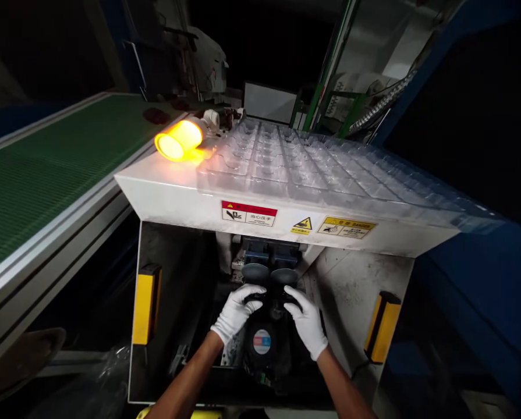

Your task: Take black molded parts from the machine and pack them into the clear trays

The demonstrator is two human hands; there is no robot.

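Both my hands wear white gloves and reach into the open bay of a white machine (177, 201). My left hand (235, 312) and my right hand (307, 321) grip a dark part (272, 299) from either side, just above a black round fan with a red and blue label (262, 341). Two dark rounded pads (269, 273) sit right above my fingers, under a blue block (271, 251). What exactly the fingers close on is hard to tell in the dim light.
A stack of clear plastic blister trays (321, 169) lies on the machine top beside a glowing amber lamp (178, 139). Warning stickers (299, 219) line the front edge. Yellow sensor bars (145, 302) (382, 326) flank the bay. A green conveyor belt (37, 169) runs at the left.
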